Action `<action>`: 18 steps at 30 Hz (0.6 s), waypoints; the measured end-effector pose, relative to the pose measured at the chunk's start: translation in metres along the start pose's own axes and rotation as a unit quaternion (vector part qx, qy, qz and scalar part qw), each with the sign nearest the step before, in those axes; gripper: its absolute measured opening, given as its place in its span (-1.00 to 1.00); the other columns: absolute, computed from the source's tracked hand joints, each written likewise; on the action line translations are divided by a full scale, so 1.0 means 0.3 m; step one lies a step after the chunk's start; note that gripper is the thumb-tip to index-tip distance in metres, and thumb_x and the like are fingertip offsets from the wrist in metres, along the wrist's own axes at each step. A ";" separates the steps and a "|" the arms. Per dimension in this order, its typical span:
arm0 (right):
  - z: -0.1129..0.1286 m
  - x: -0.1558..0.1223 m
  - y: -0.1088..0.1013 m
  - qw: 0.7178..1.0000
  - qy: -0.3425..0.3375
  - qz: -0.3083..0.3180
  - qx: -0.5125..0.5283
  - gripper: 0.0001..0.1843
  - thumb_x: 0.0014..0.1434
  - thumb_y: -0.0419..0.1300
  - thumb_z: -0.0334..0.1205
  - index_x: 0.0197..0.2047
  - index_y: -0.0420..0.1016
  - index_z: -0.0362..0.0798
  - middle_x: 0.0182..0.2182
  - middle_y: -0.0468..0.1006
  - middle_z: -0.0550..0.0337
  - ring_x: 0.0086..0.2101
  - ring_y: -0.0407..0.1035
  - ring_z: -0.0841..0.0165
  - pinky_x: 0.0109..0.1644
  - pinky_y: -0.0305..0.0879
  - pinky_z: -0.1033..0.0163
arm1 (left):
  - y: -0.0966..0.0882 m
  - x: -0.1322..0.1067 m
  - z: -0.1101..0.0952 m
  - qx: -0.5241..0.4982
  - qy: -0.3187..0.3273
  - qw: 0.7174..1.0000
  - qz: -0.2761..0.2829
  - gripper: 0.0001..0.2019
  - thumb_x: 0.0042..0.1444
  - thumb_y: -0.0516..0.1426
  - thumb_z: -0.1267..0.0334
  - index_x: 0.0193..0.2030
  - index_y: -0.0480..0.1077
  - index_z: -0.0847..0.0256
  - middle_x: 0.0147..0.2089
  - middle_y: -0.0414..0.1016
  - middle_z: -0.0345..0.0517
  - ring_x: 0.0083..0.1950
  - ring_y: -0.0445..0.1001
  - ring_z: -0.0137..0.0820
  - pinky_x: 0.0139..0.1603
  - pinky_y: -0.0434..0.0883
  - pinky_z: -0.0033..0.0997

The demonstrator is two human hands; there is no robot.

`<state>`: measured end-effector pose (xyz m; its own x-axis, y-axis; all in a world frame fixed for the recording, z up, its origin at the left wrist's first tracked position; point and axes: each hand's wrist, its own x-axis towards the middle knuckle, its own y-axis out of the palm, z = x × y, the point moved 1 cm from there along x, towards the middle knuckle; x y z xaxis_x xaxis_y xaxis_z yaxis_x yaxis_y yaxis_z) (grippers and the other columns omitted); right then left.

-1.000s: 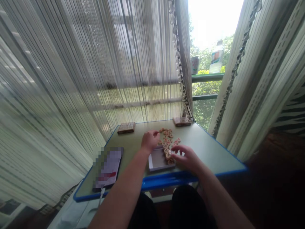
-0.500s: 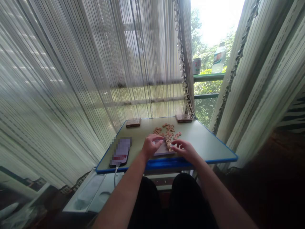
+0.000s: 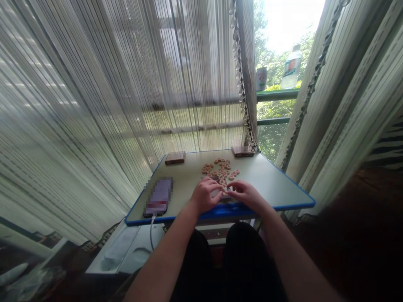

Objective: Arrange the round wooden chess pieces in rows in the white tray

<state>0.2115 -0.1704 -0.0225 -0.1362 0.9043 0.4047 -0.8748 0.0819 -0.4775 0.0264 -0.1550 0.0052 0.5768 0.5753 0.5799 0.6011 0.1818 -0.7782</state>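
Observation:
Round wooden xiangqi pieces point(image 3: 222, 181) form a short row on a low flat box point(image 3: 211, 179) near the table's front edge. My left hand point(image 3: 206, 195) comes in from the left, fingers bent, its thumb and fingertips closed at the near pieces. From the right, my right hand point(image 3: 245, 193) pinches at the same near end with thumb and forefinger. The fingers partly cover the piece between them, and my left hand hides much of the box. More loose pieces point(image 3: 208, 168) lie scattered just beyond.
A phone point(image 3: 160, 195) with a white cable point(image 3: 151, 235) lies at the table's left. Two flat brown boxes, one left point(image 3: 175, 157) and one right point(image 3: 242, 152), rest along the far edge. Curtains point(image 3: 126, 84) hang behind the blue-edged table point(image 3: 273, 184). A bottle point(image 3: 291, 69) stands on the window rail.
My left hand has moved right, over the box and up to the row of pieces, and its fingers have closed in. My right hand stays by the row's near end. The view has tilted slightly.

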 end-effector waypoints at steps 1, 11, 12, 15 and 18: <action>0.001 0.000 0.000 1.000 0.001 0.002 0.000 -0.69 -0.03 0.21 -0.08 -0.24 0.51 -0.08 -0.47 0.41 0.23 -0.50 0.22 0.45 -0.44 0.21 0.34 | 0.001 0.000 -0.001 -0.001 0.001 1.000 0.001 -0.78 0.04 0.09 0.22 -0.23 0.51 0.18 -0.25 0.51 -0.05 -0.14 0.36 -0.30 0.03 0.29 -0.27; 0.001 0.000 -0.007 0.999 0.045 -0.015 0.019 -0.63 -0.02 0.19 -0.01 -0.23 0.50 -0.11 -0.54 0.38 0.25 -0.49 0.23 0.43 -0.42 0.20 0.33 | 0.012 0.001 0.024 -0.026 0.008 0.999 -0.020 -0.82 0.00 0.12 0.27 -0.26 0.51 0.19 -0.28 0.50 -0.05 -0.16 0.35 -0.30 -0.01 0.32 -0.25; 0.000 0.001 -0.007 0.999 0.048 -0.018 0.019 -0.62 -0.02 0.18 0.00 -0.23 0.50 -0.11 -0.53 0.38 0.25 -0.49 0.24 0.43 -0.42 0.20 0.33 | 0.013 0.000 0.027 -0.027 0.006 0.999 -0.022 -0.82 0.00 0.12 0.28 -0.26 0.51 0.19 -0.28 0.50 -0.05 -0.15 0.35 -0.30 -0.01 0.32 -0.25; -0.008 0.004 -0.005 0.998 0.057 -0.038 0.012 -0.62 0.00 0.16 0.01 -0.23 0.49 -0.11 -0.53 0.40 0.23 -0.49 0.25 0.42 -0.41 0.20 0.32 | 0.014 -0.002 0.033 -0.031 -0.006 0.999 -0.038 -0.83 -0.01 0.13 0.29 -0.27 0.50 0.21 -0.28 0.49 -0.05 -0.15 0.35 -0.29 -0.04 0.33 -0.25; -0.022 0.009 -0.003 0.995 0.063 -0.070 -0.010 -0.64 0.00 0.16 -0.01 -0.25 0.49 -0.11 -0.52 0.41 0.21 -0.48 0.27 0.40 -0.39 0.22 0.31 | 0.011 -0.003 0.035 -0.037 -0.013 0.998 -0.050 -0.84 -0.01 0.14 0.29 -0.28 0.49 0.22 -0.29 0.50 -0.06 -0.16 0.35 -0.30 -0.04 0.34 -0.27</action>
<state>0.2149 -0.1651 -0.0262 0.0477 0.9286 0.3680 -0.8714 0.2188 -0.4391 0.0221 -0.1466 -0.0003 0.4980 0.5779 0.6466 0.6944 0.1808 -0.6965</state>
